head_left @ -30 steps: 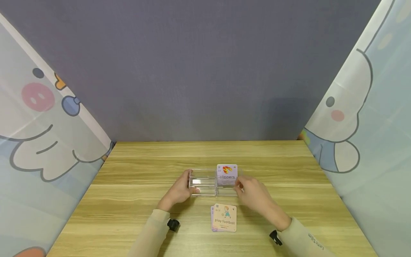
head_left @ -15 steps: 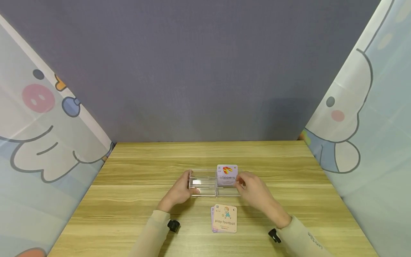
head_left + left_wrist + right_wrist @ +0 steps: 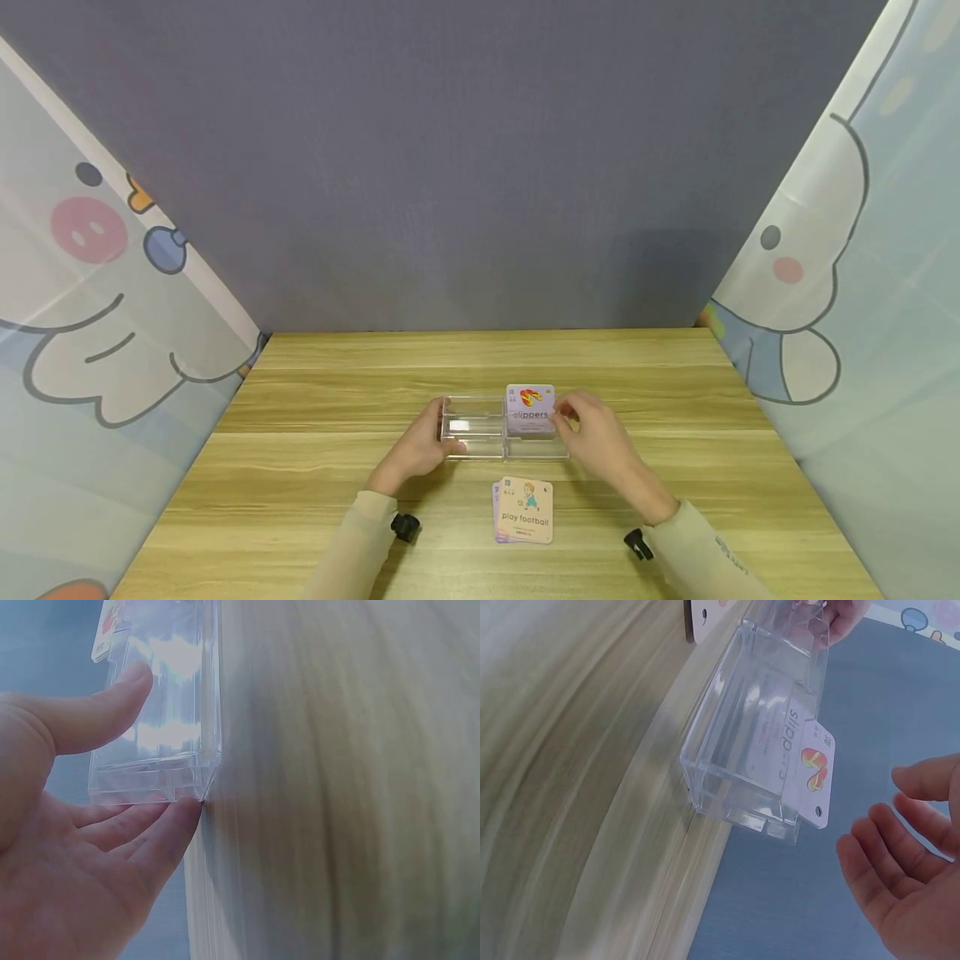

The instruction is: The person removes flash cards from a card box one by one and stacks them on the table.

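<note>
A clear plastic divided box lies on the table in the head view. My left hand grips its left end, thumb over the near side and fingers against the end wall. A purple card printed "slippers" stands in the back right compartment, its upper part above the rim. Just right of that card is my right hand, fingers loosely bent. In the right wrist view, a gap separates these fingers from the card and box, and they hold nothing.
Nearer me on the wooden table lies a "play football" card, with a purple card partly showing beneath it. A grey panel rises behind the table, and cartoon-printed curtains hang at both sides.
My right hand has come away from the slippers card and shifted slightly right, uncovering the box's right end. The left hand, box and cards stay in place.
</note>
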The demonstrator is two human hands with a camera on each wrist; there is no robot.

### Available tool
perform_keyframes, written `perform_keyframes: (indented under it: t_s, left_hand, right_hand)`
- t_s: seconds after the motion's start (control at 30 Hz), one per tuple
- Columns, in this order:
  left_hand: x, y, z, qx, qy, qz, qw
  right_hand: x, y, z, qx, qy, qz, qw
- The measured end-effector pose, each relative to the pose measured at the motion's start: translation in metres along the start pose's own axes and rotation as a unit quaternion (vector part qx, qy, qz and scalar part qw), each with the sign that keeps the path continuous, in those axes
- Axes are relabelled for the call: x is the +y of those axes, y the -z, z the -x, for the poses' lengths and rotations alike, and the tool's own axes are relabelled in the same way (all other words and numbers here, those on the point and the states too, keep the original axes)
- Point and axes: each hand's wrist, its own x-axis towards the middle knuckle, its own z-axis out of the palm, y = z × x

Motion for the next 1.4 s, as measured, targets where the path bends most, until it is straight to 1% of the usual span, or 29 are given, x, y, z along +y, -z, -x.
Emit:
perform_keyframes:
  t_s: [0.33,0.67,0.83,1.2,1.4]
  left_hand:
    - [-0.001,-0.001,0.001,0.000,0.004,-0.003,1.0000]
    - [0.000,-0.001,0.000,0.002,-0.004,0.007,1.0000]
    - [0.000,-0.001,-0.001,0.001,-0.004,0.005,1.0000]
    - [0.001,-0.001,0.000,0.004,-0.001,0.007,1.0000]
    - [0.000,-0.001,0.000,0.004,0.000,0.005,1.0000]
  right_hand:
    - [0.004,-0.002,-0.005,0.012,0.004,-0.018,0.9998]
    - [0.005,-0.002,-0.011,0.001,-0.006,-0.031,0.9995]
    - [0.005,-0.002,-0.013,-0.001,-0.012,-0.026,0.9996]
    - [0.008,-0.006,-0.022,0.004,-0.002,-0.020,0.9998]
    - [0.010,-0.009,-0.027,0.005,-0.005,-0.017,0.9998]
